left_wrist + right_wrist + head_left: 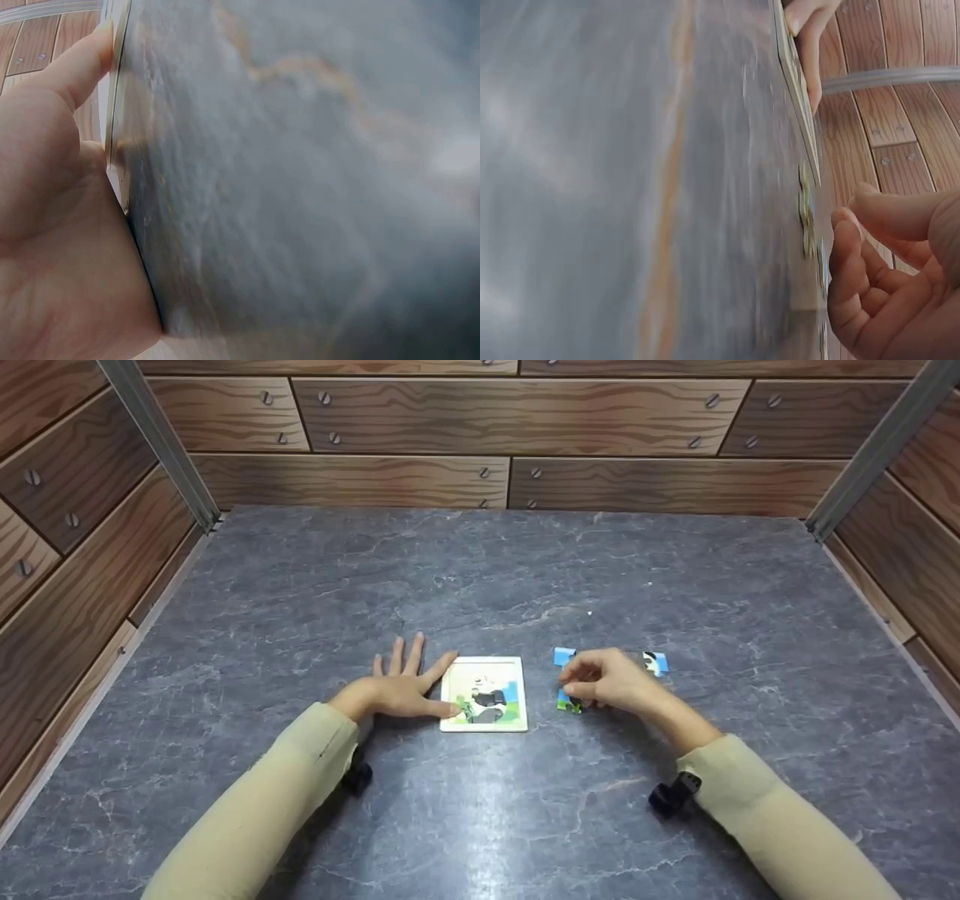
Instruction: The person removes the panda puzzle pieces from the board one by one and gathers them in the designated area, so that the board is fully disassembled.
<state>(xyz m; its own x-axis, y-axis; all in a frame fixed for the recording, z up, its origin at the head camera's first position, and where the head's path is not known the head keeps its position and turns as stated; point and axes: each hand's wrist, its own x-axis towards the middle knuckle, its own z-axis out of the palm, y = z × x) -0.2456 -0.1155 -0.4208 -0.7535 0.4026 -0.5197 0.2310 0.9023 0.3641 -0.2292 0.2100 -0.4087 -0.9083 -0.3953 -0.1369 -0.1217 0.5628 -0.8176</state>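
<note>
A small jigsaw tray (486, 728) with a pale rim and a partly covered panda picture lies flat on the table. My left hand (401, 690) is spread beside it, the thumb lying over its lower left part and the index finger touching the upper left edge. My right hand (615, 682) hovers just over a blue-and-green jigsaw piece (568, 701), fingers loosely curled. In the right wrist view its thumb and fingertips (847, 240) stand slightly above the piece (806, 214), with nothing visible between them.
Another blue jigsaw piece (564, 655) lies beyond the right hand's fingers, partly hidden by them. A blue, black and white piece (655, 662) lies to the right. Wood-patterned walls (517, 416) edge the grey marbled table (480, 562) at the back and sides.
</note>
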